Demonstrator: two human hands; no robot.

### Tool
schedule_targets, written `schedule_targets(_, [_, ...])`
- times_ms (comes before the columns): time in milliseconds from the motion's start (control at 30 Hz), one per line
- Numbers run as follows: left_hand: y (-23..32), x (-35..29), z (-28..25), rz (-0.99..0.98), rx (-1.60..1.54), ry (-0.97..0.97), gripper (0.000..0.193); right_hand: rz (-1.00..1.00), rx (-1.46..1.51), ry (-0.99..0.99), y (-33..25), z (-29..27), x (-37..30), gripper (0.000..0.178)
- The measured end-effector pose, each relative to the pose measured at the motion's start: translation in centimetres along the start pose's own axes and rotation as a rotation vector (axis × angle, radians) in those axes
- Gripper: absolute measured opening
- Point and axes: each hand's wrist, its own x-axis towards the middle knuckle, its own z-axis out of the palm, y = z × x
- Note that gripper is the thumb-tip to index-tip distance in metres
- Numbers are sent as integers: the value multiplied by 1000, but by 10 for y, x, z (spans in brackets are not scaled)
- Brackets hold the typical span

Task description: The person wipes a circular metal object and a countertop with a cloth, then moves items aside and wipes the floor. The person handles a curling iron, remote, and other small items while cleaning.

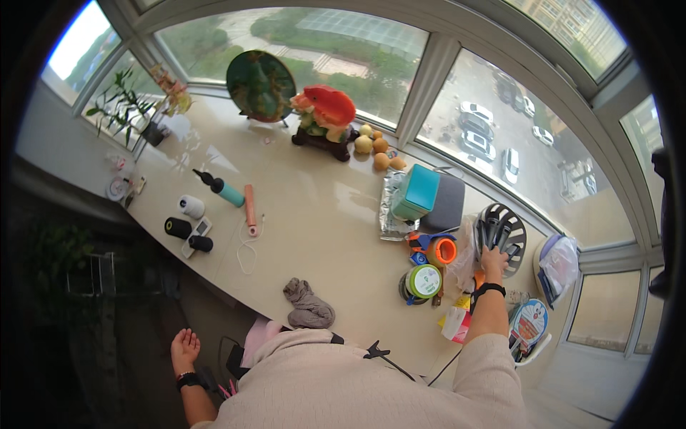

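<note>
My right hand (494, 262) reaches to the near side of a round grey slatted basket (522, 240) on the right of the counter. Its fingers are at several long black objects (493, 230) in the basket; whether they grip one is hard to make out. A crumpled clear plastic bag (464, 254) lies just left of the basket. My left hand (186, 348) hangs low beside the counter at the left, palm up, fingers loosely stretched, with nothing in it.
Left of the basket are an orange tape roll (441, 251), a green-lidded jar (423, 282) and a teal box (416, 193). A grey cloth (309, 305) lies at the near edge. A red ornament (328, 106) stands by the windows; a teal bottle (227, 193) lies left.
</note>
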Motion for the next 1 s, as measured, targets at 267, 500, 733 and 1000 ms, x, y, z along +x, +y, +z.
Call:
schedule_targets(267, [2, 29, 115, -40, 103, -130, 17, -368, 593, -356, -11, -53, -53, 48])
schedule_targets(500, [22, 118, 212, 354, 622, -182, 81, -544, 743, -591, -30, -58, -254, 45])
schedule_targets(733, [43, 167, 268, 717, 924, -270, 65, -488, 431, -753, -59, 1, -391, 48])
schedule_targets(1000, [77, 4, 304, 866, 985, -1182, 43, -1098, 568, -753, -217, 32, -565, 79])
